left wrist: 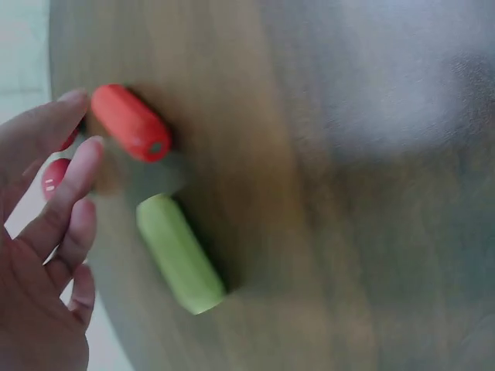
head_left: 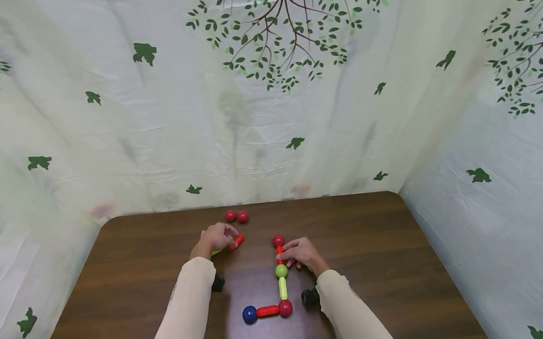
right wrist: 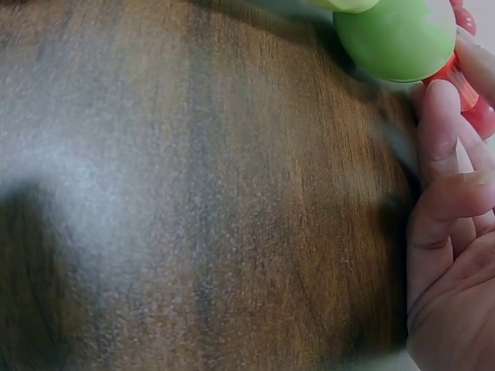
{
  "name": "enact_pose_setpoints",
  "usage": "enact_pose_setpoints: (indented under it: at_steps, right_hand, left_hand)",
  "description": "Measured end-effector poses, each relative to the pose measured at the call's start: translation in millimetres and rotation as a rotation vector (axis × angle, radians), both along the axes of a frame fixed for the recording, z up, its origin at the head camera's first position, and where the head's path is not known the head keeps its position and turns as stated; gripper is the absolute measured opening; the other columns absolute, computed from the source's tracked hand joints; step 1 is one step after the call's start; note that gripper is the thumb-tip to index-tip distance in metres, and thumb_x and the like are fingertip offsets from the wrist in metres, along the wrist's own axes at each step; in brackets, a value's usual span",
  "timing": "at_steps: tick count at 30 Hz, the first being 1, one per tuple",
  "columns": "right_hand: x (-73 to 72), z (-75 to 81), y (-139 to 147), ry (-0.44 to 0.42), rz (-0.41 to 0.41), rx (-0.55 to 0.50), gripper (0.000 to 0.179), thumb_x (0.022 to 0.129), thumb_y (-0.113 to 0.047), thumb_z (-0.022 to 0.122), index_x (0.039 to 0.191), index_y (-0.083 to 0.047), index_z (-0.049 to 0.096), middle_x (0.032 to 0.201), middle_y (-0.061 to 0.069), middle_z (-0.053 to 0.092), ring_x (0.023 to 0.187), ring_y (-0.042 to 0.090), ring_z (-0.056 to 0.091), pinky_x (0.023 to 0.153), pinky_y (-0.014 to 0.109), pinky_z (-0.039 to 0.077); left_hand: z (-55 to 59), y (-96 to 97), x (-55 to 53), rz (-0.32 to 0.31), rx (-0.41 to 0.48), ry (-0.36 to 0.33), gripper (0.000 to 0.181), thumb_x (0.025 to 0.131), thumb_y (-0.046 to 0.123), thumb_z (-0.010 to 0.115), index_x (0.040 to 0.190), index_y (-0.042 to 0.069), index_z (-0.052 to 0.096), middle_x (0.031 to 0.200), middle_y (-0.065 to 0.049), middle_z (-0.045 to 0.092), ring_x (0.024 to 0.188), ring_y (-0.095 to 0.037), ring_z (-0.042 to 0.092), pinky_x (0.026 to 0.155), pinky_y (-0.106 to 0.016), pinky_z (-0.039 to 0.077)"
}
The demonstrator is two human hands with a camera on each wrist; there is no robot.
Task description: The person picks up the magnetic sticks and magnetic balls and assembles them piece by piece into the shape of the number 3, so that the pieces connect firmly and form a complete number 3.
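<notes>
My right hand [head_left: 305, 252] pinches a red rod [right wrist: 456, 83] between thumb and finger. This rod joins a red ball [head_left: 278, 241] to a green ball [right wrist: 398, 39]. From the green ball a yellow-green rod [head_left: 283, 288] runs down to another red ball [head_left: 285, 308]. A red rod [head_left: 267, 311] then leads left to a blue ball [head_left: 249, 314]. My left hand [head_left: 219, 235] hovers at a loose red rod [left wrist: 130, 120], fingers loosely bent and not closed round it. A loose yellow-green rod [left wrist: 179, 253] lies close by, mostly hidden by the hand in the head view.
Two red balls [head_left: 243, 216] lie near the far edge of the brown wooden table [head_left: 372, 236]. White cloth [head_left: 172, 118] with a leaf pattern hangs behind and at the sides. Dark devices [head_left: 311, 297] sit at both wrists.
</notes>
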State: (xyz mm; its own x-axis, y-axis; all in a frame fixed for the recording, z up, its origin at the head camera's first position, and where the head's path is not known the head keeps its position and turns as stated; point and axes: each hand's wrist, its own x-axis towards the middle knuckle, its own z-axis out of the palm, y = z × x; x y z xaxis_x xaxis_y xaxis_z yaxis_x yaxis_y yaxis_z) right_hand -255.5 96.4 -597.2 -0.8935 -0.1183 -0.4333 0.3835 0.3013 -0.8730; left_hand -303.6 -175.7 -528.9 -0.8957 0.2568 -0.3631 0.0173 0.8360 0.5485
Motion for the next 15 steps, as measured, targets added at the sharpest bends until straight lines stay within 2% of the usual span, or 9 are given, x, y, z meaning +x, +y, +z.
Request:
enact_pose_setpoints:
  at_steps: [4, 8, 15]
  right_hand:
    - [0.4, -1.2, 0, 0.002, 0.006, 0.0, 0.03, 0.071, -0.018, 0.086, 0.093, -0.003, 0.071, 0.07, 0.005, 0.07, 0.047, 0.01, 0.059, 0.039, 0.019, 0.038]
    - [0.8, -1.2, 0, 0.004, 0.002, 0.006, 0.03, 0.072, -0.019, 0.086, 0.093, -0.004, 0.071, 0.07, 0.005, 0.07, 0.047, 0.009, 0.058, 0.039, 0.019, 0.038]
    - [1.4, 1.1, 1, 0.012, -0.001, 0.005, 0.029, 0.073, -0.019, 0.085, 0.093, -0.003, 0.071, 0.069, 0.004, 0.069, 0.047, 0.009, 0.058, 0.039, 0.019, 0.038]
  left_hand:
    - [-13.9, -0.8, 2.1, 0.046, 0.001, 0.027, 0.034, 0.078, 0.012, 0.078, 0.11, 0.015, 0.068, 0.088, -0.002, 0.062, 0.088, -0.022, 0.056, 0.087, -0.05, 0.025]
    - [-25.2, -0.1, 2.8, 0.061, 0.005, 0.086, 0.035, 0.076, 0.009, 0.079, 0.108, 0.017, 0.067, 0.09, -0.002, 0.063, 0.09, -0.024, 0.057, 0.086, -0.052, 0.024]
    - [-34.5, 5.7, 1.8, 0.082, 0.002, 0.151, 0.034, 0.076, 0.008, 0.078, 0.106, 0.017, 0.065, 0.089, 0.0, 0.065, 0.093, -0.026, 0.057, 0.087, -0.053, 0.024]
